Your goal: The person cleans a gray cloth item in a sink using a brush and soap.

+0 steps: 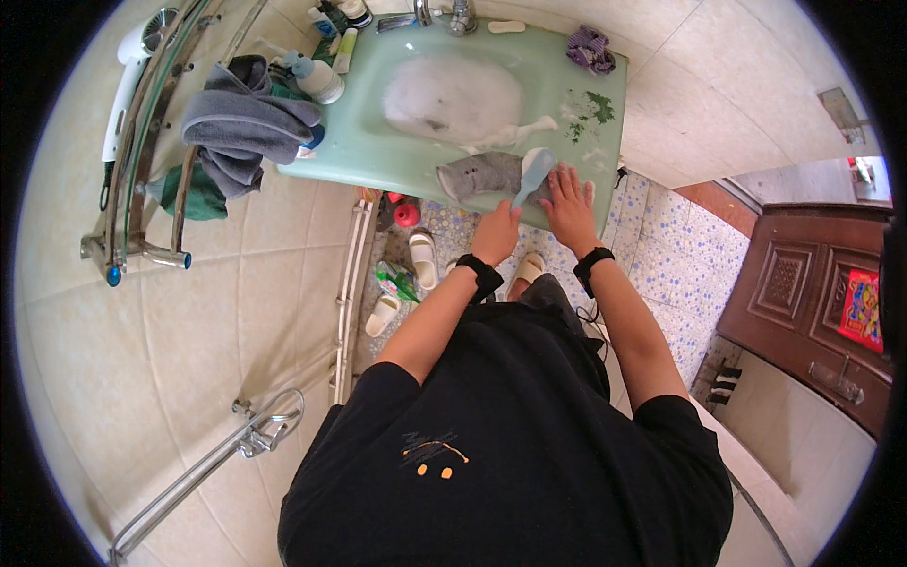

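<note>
A grey sock (482, 176) lies stretched across the front edge of the pale green washbasin (340, 149), its cuff toward the left. My left hand (496, 234) grips the handle of a light blue scrubbing brush (533, 177). The brush head rests on the sock, with white suds beside it. My right hand (570, 205) is spread flat at the sock's right end and holds it down against the basin top. Part of the sock is hidden under that hand and the brush. Thick white foam (453, 96) fills the bowl behind.
A crumpled purple cloth (590, 51) sits at the back right corner. A pump bottle (319, 79) and tubes stand left, near a grey towel (248, 124) on a rail. Behind the bowl is a faucet (462, 18). Slippers (423, 259) lie on the floor below.
</note>
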`<state>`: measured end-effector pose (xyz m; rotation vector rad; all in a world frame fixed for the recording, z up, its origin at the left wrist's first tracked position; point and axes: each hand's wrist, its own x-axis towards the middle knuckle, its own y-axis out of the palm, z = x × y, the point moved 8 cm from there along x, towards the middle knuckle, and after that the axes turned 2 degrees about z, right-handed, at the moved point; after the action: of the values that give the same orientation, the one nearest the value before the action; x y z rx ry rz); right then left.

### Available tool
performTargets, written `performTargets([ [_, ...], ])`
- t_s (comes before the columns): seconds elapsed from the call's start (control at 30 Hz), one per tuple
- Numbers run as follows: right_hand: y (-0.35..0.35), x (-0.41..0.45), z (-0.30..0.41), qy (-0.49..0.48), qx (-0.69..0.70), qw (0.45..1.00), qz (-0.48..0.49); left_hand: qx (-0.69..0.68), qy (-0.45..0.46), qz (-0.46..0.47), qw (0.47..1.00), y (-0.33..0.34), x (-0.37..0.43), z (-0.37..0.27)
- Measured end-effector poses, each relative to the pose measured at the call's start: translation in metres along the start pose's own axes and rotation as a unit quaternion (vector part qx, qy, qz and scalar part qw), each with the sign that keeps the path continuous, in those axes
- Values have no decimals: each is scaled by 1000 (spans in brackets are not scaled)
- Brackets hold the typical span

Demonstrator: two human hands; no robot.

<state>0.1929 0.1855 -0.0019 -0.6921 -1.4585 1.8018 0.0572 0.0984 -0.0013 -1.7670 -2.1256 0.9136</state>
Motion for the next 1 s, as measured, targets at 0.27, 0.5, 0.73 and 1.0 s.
performTargets([
  [0.27,-6,0,2,12,-70,997,4,91,-69,-83,990,-64,6,36],
  [0.5,-14,25,53,-142,2,990,-3,52,-17,-97,994,-51,0,12],
  [0.73,-4,17,49,-150,-12,988,45,123,-93,-33,987,-66,9,24],
  [1.0,-3,17,48,-133,-11,990,54,218,65,1,974,-65,19,19],
])
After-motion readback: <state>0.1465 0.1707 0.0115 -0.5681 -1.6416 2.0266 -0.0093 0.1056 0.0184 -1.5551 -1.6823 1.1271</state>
